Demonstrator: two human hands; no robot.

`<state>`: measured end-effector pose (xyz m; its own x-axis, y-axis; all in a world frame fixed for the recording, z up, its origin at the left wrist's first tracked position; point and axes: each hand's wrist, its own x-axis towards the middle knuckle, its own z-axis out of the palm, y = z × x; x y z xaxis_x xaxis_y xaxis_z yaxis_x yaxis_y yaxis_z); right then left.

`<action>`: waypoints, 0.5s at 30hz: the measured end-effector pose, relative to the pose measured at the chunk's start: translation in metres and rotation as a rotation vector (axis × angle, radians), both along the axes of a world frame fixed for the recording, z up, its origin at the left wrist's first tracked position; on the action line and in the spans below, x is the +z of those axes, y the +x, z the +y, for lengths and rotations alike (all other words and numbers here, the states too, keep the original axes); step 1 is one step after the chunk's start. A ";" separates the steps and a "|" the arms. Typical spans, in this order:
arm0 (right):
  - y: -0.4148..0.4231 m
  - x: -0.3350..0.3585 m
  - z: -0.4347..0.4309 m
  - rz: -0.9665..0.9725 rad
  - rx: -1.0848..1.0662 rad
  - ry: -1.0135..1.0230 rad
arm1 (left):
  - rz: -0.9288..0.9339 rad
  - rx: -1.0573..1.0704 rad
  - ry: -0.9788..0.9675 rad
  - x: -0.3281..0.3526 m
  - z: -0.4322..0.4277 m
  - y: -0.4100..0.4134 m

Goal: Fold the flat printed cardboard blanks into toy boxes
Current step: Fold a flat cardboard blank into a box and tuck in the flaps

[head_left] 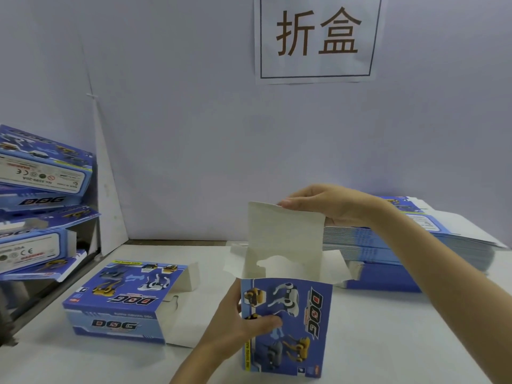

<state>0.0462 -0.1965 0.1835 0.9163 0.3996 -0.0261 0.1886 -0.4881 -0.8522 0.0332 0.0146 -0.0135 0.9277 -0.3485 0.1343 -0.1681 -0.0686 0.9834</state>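
Near centre of the table, upright box point(288, 325): stands on end on the white table point(83, 361), its blue "DOG" print facing the camera, its top open and its white inside showing.
Lid flap point(285, 234): rises plain white from the box's far wall, with the top edge slightly bent.
Side flaps: one splays left point(235, 259) of the opening and one right point(338, 264).
Left hand point(235, 328): grasps the box at its near left edge with the thumb laid across the print. The fingers go round the left wall and are hidden.
Right hand point(324, 206): pinches the lid flap at its top right corner. The fingertips are partly hidden behind the cardboard.
Flat blanks point(401, 245): a thick stack at far right by the wall, crossed by the right forearm, with its left end behind the flap.
Second box point(122, 303): lies on its broad side left of the upright one and apart from it, its open end with spread flaps pointing right.
Folded boxes point(41, 195): a tilted pile at far left, cut off by the frame edge, the small print too blurred to read.
Sign point(315, 37): on the far wall, showing two large characters, with its top cut off.
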 end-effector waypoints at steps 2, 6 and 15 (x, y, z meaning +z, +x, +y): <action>-0.003 0.000 0.003 -0.148 -0.038 -0.156 | -0.012 -0.004 -0.003 0.000 0.001 0.000; 0.000 -0.004 0.015 -0.474 -0.132 -0.344 | -0.014 -0.008 -0.016 -0.002 0.000 -0.001; -0.001 -0.020 0.017 -0.506 -0.245 -0.204 | -0.093 -0.186 0.283 -0.012 0.027 -0.004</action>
